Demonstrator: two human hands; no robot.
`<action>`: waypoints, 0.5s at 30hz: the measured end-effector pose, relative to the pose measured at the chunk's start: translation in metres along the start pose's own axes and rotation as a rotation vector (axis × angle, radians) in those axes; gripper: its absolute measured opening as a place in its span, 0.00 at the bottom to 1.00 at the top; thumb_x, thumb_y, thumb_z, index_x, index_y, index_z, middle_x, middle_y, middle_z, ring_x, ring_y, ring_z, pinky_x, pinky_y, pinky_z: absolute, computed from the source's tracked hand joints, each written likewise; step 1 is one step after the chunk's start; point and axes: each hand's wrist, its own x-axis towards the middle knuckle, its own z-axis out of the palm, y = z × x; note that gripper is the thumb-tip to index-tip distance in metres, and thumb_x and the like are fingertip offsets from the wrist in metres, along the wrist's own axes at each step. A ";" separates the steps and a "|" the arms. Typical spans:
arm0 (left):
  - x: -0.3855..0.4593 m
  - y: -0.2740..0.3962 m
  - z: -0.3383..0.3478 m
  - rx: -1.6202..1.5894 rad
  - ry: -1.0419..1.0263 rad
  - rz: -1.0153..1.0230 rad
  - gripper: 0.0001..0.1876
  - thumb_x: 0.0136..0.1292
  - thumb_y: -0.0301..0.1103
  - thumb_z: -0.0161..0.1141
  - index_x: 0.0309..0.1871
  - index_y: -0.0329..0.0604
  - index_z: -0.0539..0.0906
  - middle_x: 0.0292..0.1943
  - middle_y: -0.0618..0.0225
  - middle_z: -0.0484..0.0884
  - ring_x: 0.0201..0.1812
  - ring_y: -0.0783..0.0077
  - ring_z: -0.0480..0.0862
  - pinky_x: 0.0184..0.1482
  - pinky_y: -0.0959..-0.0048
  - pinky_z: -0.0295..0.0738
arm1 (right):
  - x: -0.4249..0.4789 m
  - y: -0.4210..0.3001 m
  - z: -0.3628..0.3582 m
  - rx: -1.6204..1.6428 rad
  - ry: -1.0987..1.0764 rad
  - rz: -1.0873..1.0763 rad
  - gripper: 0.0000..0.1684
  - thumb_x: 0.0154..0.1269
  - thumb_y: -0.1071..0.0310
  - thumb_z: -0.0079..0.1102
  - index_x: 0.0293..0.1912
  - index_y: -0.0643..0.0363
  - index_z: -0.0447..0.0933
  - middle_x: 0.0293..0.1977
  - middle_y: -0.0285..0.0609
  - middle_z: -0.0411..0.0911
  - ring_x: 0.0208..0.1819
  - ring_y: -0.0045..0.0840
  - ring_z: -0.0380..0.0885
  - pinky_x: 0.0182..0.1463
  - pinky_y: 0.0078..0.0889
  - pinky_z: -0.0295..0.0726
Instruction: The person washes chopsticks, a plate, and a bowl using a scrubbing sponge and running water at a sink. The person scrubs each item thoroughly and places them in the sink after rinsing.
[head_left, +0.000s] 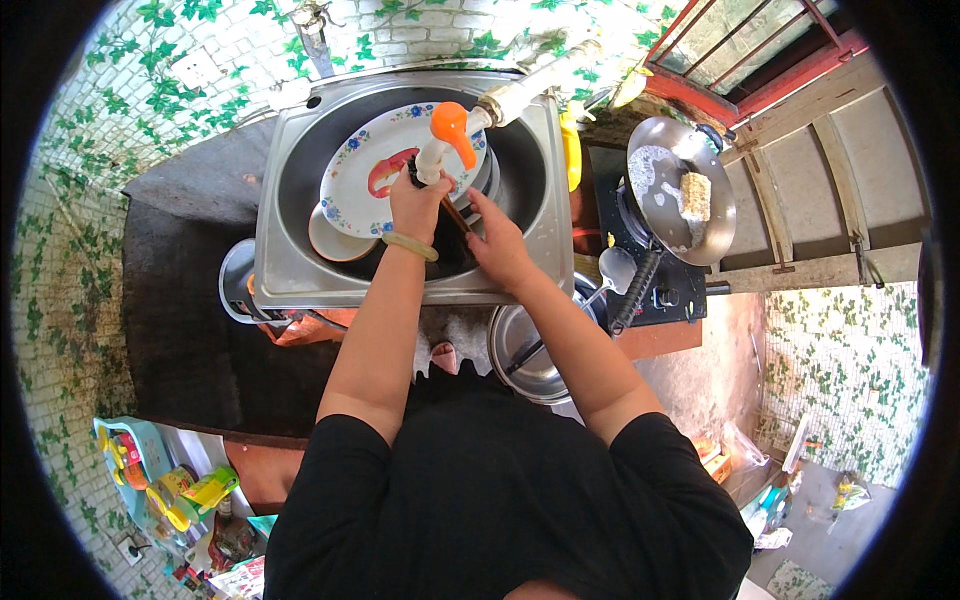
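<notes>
My left hand (417, 214), with a pale bangle on the wrist, is closed around dark brown sticks (454, 214) that look like chopsticks. It is directly below the spout of a white tap (430, 161) with an orange handle. Close by on the right, my right hand (498, 244) has its fingers parted around the sticks' lower end; whether it grips them is unclear. Behind the hands, a large oval plate (356, 176) with blue flowers and a red pattern leans in the steel sink (289, 281). A bowl (337, 236) lies partly beneath the plate.
Right of the sink, a wok (664, 225) holding suds and a scrubbing pad (696, 196) rests on a gas stove (686, 300). A ladle (616, 270) lies beside its handle. Below are a steel pan (517, 345) and, at left, a bucket (236, 277). A yellow bottle (572, 150) stands by the sink.
</notes>
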 end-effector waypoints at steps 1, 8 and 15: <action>0.002 -0.003 -0.001 0.025 0.002 -0.016 0.08 0.48 0.20 0.60 0.34 0.37 0.77 0.29 0.68 0.80 0.31 0.75 0.79 0.38 0.76 0.74 | 0.000 0.005 0.002 0.064 0.034 0.051 0.39 0.49 0.79 0.55 0.64 0.60 0.61 0.55 0.51 0.71 0.56 0.42 0.71 0.60 0.37 0.70; 0.001 -0.023 -0.001 0.039 -0.021 -0.038 0.12 0.48 0.23 0.65 0.38 0.38 0.78 0.32 0.71 0.80 0.33 0.78 0.79 0.39 0.77 0.74 | 0.002 0.010 0.006 -0.034 -0.143 0.132 0.38 0.49 0.74 0.57 0.63 0.62 0.61 0.53 0.54 0.72 0.56 0.44 0.71 0.59 0.39 0.71; -0.011 -0.027 -0.003 0.018 -0.093 -0.046 0.18 0.50 0.23 0.67 0.45 0.36 0.77 0.35 0.70 0.80 0.38 0.76 0.80 0.43 0.77 0.75 | 0.003 -0.010 0.002 -0.171 -0.248 0.158 0.39 0.50 0.72 0.58 0.63 0.59 0.60 0.52 0.54 0.73 0.56 0.47 0.69 0.59 0.44 0.69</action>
